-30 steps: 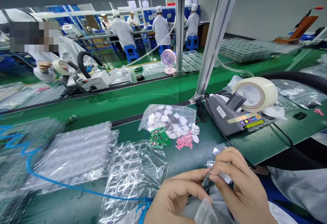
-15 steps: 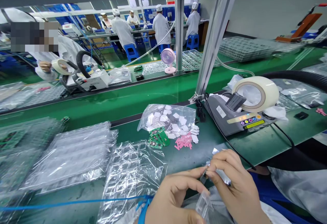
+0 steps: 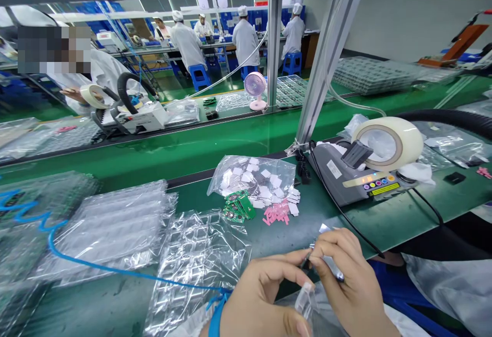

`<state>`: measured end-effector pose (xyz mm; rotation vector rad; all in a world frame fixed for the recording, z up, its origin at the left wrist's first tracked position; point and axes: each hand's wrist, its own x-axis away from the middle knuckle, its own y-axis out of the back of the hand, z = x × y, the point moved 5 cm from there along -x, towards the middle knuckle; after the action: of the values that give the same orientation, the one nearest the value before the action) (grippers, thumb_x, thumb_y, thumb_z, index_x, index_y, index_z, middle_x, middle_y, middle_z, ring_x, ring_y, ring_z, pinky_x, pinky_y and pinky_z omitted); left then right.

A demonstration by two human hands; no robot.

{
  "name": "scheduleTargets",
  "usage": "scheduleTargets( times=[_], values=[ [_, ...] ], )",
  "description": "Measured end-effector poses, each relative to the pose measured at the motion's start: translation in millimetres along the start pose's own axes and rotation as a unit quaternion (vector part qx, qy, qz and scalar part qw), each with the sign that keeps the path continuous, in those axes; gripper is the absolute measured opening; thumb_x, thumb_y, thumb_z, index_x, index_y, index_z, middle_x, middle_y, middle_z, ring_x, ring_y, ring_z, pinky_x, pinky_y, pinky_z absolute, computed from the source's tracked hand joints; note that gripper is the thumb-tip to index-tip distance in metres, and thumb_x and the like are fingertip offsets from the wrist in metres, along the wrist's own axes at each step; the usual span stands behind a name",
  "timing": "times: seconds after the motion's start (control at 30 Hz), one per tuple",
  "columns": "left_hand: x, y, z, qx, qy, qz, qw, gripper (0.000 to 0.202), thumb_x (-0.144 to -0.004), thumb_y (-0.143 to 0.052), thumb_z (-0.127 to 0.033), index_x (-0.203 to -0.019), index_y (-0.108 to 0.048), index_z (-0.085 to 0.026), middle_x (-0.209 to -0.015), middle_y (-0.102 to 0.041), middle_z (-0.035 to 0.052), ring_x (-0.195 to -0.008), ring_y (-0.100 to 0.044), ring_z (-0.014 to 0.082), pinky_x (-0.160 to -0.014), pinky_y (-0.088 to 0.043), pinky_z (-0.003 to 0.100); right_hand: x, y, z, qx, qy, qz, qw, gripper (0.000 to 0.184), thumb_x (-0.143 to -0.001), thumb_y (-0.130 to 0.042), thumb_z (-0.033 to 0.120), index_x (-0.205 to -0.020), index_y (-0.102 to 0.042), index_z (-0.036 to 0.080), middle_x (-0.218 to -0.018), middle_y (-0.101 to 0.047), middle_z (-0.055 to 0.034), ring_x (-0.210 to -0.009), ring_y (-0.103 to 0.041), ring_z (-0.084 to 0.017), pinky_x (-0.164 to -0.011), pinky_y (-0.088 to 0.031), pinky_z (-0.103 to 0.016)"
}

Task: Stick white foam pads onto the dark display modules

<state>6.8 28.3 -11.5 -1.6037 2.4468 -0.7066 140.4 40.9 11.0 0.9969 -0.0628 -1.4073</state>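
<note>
My left hand [image 3: 265,293], with a blue wrist strap [image 3: 217,316], curls round a clear plastic piece [image 3: 305,298] at the bottom of the view. Its index fingertip meets my right fingertips at a small dark part [image 3: 306,262], mostly hidden. My right hand [image 3: 348,275] is closed in a pinch there; a shiny silver piece [image 3: 333,267] shows between its fingers, its kind unclear. Beyond the hands lie pink strips [image 3: 277,213], green circuit boards [image 3: 238,207] and a clear bag of white tabs with thin leads [image 3: 251,178].
Clear blister trays [image 3: 196,260] and stacked plastic trays [image 3: 111,224] cover the left bench. A grey tape dispenser [image 3: 346,178] with a tape roll [image 3: 413,142] stands right, its black cable near my right hand. A coiled blue cord [image 3: 115,269] runs to my wrist. Co-workers sit beyond.
The blue cord, nearly straight before, now sags with its coils showing at left. My hands hold nearly the same pose, the right one slightly lower. The view has shifted slightly.
</note>
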Motion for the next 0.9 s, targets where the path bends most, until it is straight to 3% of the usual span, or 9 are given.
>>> scheduleTargets(
  times=[0.13,0.27,0.4,0.5,0.6,0.67,0.77,0.83,0.9],
  values=[
    [-4,-2.6,0,0.053,0.040,0.006,0.998,0.036,-0.048,-0.081,-0.036,-0.079,-0.073,-0.019,-0.121,-0.059,0.0105,-0.118,-0.047,0.0306,-0.102,-0.030,0.042,3,0,3,0.006,0.004,0.005,1.000,0.013,-0.085,-0.041,0.010,-0.078,-0.043,0.020,-0.076,-0.047,-0.0001,-0.071,-0.046,-0.016,-0.081,-0.030,-0.041],
    [-10,-4.9,4,0.217,0.069,0.009,0.974,0.030,-0.059,-0.076,-0.038,-0.080,-0.072,-0.017,-0.111,-0.064,0.0096,-0.105,-0.056,0.0245,-0.092,-0.040,0.034,10,6,4,-0.063,-0.030,0.051,0.996,0.015,-0.089,-0.036,0.019,-0.075,-0.039,0.021,-0.075,-0.043,0.0005,-0.070,-0.046,-0.015,-0.081,-0.035,-0.039],
    [-14,1.2,9,0.324,0.082,-0.001,0.943,0.028,-0.065,-0.072,-0.037,-0.082,-0.070,-0.015,-0.111,-0.063,0.0085,-0.105,-0.055,0.0227,-0.090,-0.043,0.034,25,-6,-41,-0.057,-0.133,0.114,0.983,0.023,-0.092,-0.030,0.027,-0.071,-0.038,0.021,-0.070,-0.044,0.0003,-0.063,-0.046,-0.014,-0.057,-0.040,-0.026],
    [-13,3.3,10,0.360,0.087,0.026,0.929,0.025,-0.068,-0.070,-0.037,-0.083,-0.069,-0.017,-0.115,-0.061,0.0084,-0.109,-0.052,0.0243,-0.090,-0.043,0.041,34,-19,-85,0.064,-0.143,0.117,0.981,0.026,-0.087,-0.037,0.026,-0.063,-0.043,0.020,-0.063,-0.047,-0.0016,-0.063,-0.047,-0.018,-0.061,-0.039,-0.032],
    [-12,-1.0,8,0.361,0.094,0.073,0.925,0.026,-0.070,-0.068,-0.037,-0.086,-0.068,-0.017,-0.118,-0.059,0.0095,-0.111,-0.050,0.0248,-0.090,-0.043,0.047,33,-17,-99,0.083,-0.144,0.113,0.980,0.019,-0.085,-0.044,0.027,-0.070,-0.051,0.020,-0.070,-0.053,-0.0054,-0.071,-0.050,-0.022,-0.066,-0.039,-0.036],
    [-11,-4.7,5,0.347,0.095,0.088,0.929,0.028,-0.069,-0.069,-0.037,-0.087,-0.068,-0.016,-0.119,-0.057,0.0099,-0.111,-0.049,0.0244,-0.090,-0.043,0.049,24,-5,-83,0.057,-0.123,0.115,0.984,0.016,-0.085,-0.047,0.034,-0.090,-0.054,0.021,-0.088,-0.057,-0.0076,-0.085,-0.052,-0.023,-0.072,-0.042,-0.036],
    [-12,-8.8,3,0.316,0.096,0.086,0.940,0.029,-0.065,-0.072,-0.036,-0.084,-0.068,-0.015,-0.118,-0.055,0.0099,-0.109,-0.049,0.0244,-0.085,-0.046,0.043,3,16,-33,0.015,-0.006,0.126,0.992,0.046,-0.083,-0.053,0.046,-0.119,-0.041,0.021,-0.110,-0.055,-0.0090,-0.104,-0.049,-0.024,-0.089,-0.037,-0.040],
    [-11,-11.1,3,0.306,0.099,0.087,0.943,0.030,-0.063,-0.074,-0.035,-0.082,-0.069,-0.013,-0.109,-0.059,0.0096,-0.102,-0.053,0.0225,-0.078,-0.048,0.035,-8,23,-1,0.048,0.090,0.136,0.985,0.051,-0.080,-0.058,0.045,-0.122,-0.040,0.022,-0.109,-0.058,-0.0076,-0.105,-0.049,-0.025,-0.098,-0.025,-0.046],
    [-9,-12.6,4,0.307,0.103,0.090,0.942,0.032,-0.062,-0.075,-0.035,-0.083,-0.069,-0.013,-0.091,-0.063,0.0067,-0.087,-0.059,0.0181,-0.074,-0.048,0.030,-15,21,17,0.089,0.141,0.148,0.975,0.039,-0.081,-0.059,0.039,-0.115,-0.048,0.023,-0.101,-0.062,-0.0039,-0.101,-0.051,-0.024,-0.100,-0.016,-0.050]
  ],
)
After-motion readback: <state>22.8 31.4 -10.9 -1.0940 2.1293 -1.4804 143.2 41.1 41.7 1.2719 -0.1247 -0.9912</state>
